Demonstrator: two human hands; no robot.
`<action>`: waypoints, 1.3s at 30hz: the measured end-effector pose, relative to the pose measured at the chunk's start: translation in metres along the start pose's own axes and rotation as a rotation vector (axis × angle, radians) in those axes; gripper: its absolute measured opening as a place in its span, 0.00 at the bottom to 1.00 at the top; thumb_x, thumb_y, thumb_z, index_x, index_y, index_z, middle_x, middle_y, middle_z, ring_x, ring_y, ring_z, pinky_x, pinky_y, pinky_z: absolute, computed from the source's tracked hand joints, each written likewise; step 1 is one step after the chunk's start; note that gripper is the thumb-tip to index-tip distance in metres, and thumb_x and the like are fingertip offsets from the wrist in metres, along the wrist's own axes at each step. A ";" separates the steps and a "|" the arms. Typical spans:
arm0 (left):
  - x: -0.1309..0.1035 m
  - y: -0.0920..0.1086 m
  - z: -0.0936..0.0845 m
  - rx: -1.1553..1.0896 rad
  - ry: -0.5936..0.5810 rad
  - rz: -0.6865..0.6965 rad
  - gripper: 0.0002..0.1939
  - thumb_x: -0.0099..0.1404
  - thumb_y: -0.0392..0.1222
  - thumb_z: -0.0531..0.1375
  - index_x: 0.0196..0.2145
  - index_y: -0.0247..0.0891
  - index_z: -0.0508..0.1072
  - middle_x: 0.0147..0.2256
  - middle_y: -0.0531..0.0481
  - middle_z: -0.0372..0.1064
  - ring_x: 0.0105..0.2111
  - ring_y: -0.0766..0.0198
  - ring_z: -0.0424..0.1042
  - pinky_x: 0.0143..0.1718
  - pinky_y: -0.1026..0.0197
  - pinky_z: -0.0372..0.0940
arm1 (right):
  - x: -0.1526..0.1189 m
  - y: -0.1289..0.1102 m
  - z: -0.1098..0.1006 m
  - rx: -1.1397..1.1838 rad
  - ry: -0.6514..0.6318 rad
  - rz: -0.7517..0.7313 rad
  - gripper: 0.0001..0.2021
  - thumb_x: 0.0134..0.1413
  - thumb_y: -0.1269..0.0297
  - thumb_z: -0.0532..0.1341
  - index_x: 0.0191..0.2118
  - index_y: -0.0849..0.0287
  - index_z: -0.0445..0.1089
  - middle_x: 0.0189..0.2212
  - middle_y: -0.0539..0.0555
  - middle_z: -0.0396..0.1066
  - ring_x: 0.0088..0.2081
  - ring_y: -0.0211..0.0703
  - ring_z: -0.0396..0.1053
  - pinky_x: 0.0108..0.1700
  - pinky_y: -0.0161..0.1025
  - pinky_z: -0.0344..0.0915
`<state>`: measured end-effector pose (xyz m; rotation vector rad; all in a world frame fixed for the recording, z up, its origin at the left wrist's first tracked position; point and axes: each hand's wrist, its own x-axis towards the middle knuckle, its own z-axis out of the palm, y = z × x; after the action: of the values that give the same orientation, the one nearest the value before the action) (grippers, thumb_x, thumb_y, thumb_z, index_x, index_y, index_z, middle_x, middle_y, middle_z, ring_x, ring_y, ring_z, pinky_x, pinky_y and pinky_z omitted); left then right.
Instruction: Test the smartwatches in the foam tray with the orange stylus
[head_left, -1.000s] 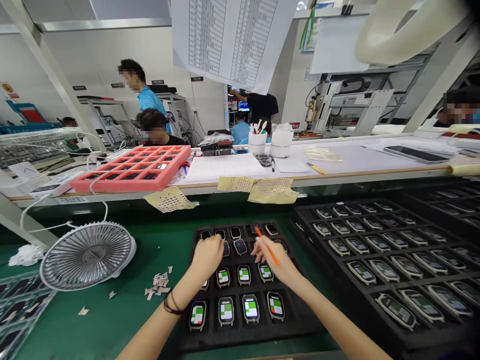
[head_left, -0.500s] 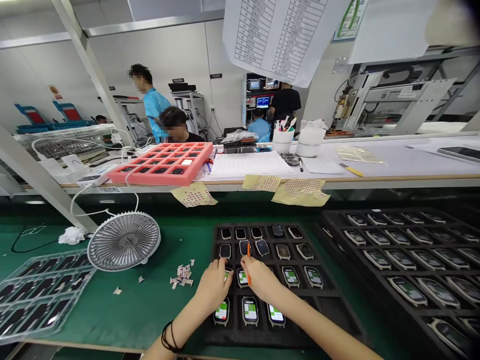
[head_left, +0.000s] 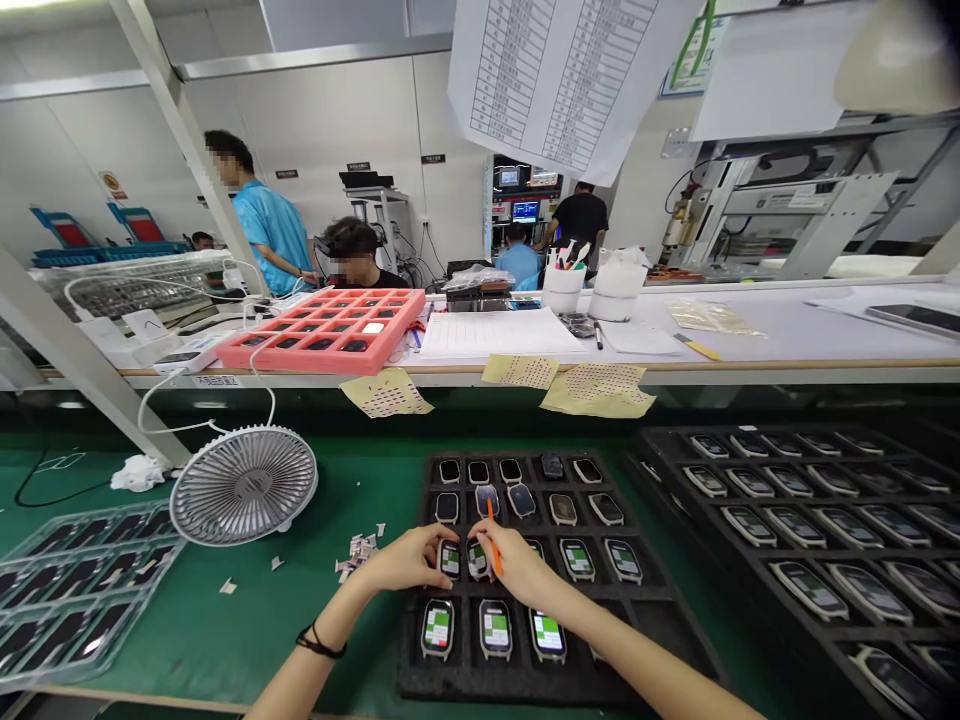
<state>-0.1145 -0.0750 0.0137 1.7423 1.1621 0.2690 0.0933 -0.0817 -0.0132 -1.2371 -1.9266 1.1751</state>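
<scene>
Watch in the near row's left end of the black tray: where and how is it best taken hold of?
I'd grip the watch by the two long sides of its pale frame, coming from above with the left hand, which is nearer. It lies face up in the black tray, and side contact should spare the lit screen.

At the left of my view, a round grey slatted fan (head_left: 244, 487) stands on the green worktop (head_left: 195, 630). Above, on a long white shelf (head_left: 795, 332), I see a salmon-pink compartmented foam tray (head_left: 292, 360) and two white cylindrical holders (head_left: 561, 293) side by side. Yellow dotted paper sheets (head_left: 386, 393) hang from its front edge. Farther back, I make out a standing person in a light blue shirt (head_left: 270, 235).
</scene>
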 end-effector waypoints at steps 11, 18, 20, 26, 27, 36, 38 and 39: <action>0.057 0.048 0.019 -0.524 0.260 0.248 0.31 0.52 0.48 0.66 0.52 0.37 0.63 0.43 0.43 0.69 0.33 0.63 0.70 0.27 0.66 0.60 | 0.015 0.012 -0.083 0.652 0.137 0.029 0.20 0.48 0.50 0.63 0.43 0.58 0.65 0.25 0.48 0.66 0.23 0.40 0.71 0.16 0.30 0.56; 0.091 0.049 0.040 -0.502 0.446 0.277 0.24 0.59 0.57 0.57 0.45 0.36 0.69 0.37 0.46 0.70 0.24 0.68 0.66 0.20 0.67 0.55 | 0.011 0.029 -0.087 0.589 0.126 -0.020 0.23 0.45 0.51 0.66 0.45 0.57 0.64 0.35 0.52 0.67 0.25 0.38 0.71 0.18 0.30 0.56; 0.088 0.048 0.040 -0.461 0.486 0.265 0.22 0.62 0.57 0.53 0.44 0.36 0.70 0.36 0.48 0.70 0.21 0.70 0.63 0.21 0.66 0.56 | 0.010 0.029 -0.086 0.568 0.110 -0.033 0.22 0.47 0.51 0.65 0.45 0.57 0.63 0.36 0.52 0.67 0.24 0.37 0.70 0.18 0.30 0.55; 0.084 0.044 0.045 -0.416 0.473 0.260 0.24 0.62 0.58 0.54 0.45 0.36 0.69 0.36 0.48 0.70 0.23 0.68 0.63 0.22 0.66 0.57 | 0.010 0.031 -0.086 0.511 0.172 -0.033 0.19 0.51 0.48 0.60 0.41 0.58 0.65 0.25 0.47 0.65 0.18 0.34 0.66 0.15 0.30 0.51; 0.084 0.043 0.046 -0.418 0.462 0.261 0.24 0.62 0.58 0.54 0.46 0.36 0.69 0.36 0.47 0.70 0.25 0.67 0.64 0.21 0.66 0.56 | 0.010 0.031 -0.086 0.511 0.188 -0.030 0.18 0.53 0.48 0.58 0.40 0.59 0.65 0.24 0.46 0.64 0.17 0.34 0.66 0.15 0.30 0.50; 0.083 0.040 0.052 -0.460 0.427 0.325 0.20 0.60 0.52 0.59 0.44 0.37 0.66 0.43 0.44 0.69 0.41 0.57 0.69 0.37 0.61 0.64 | 0.003 0.026 -0.090 0.555 0.138 -0.058 0.18 0.53 0.52 0.61 0.45 0.57 0.63 0.34 0.51 0.66 0.24 0.37 0.71 0.17 0.31 0.57; 0.083 0.039 0.051 -0.449 0.435 0.322 0.19 0.61 0.53 0.59 0.44 0.37 0.66 0.43 0.44 0.69 0.40 0.58 0.69 0.35 0.62 0.64 | 0.003 0.026 -0.089 0.544 0.127 -0.058 0.20 0.51 0.52 0.62 0.46 0.56 0.62 0.33 0.51 0.66 0.26 0.39 0.71 0.17 0.31 0.58; 0.083 0.040 0.051 -0.443 0.432 0.310 0.20 0.61 0.53 0.57 0.45 0.37 0.66 0.42 0.44 0.69 0.38 0.59 0.69 0.32 0.63 0.63 | 0.004 0.027 -0.088 0.537 0.128 -0.060 0.20 0.50 0.52 0.63 0.46 0.56 0.62 0.31 0.50 0.66 0.26 0.40 0.71 0.17 0.31 0.58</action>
<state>-0.0164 -0.0416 -0.0052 1.4933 1.0189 1.0520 0.1739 -0.0405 0.0029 -0.9294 -1.4114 1.4210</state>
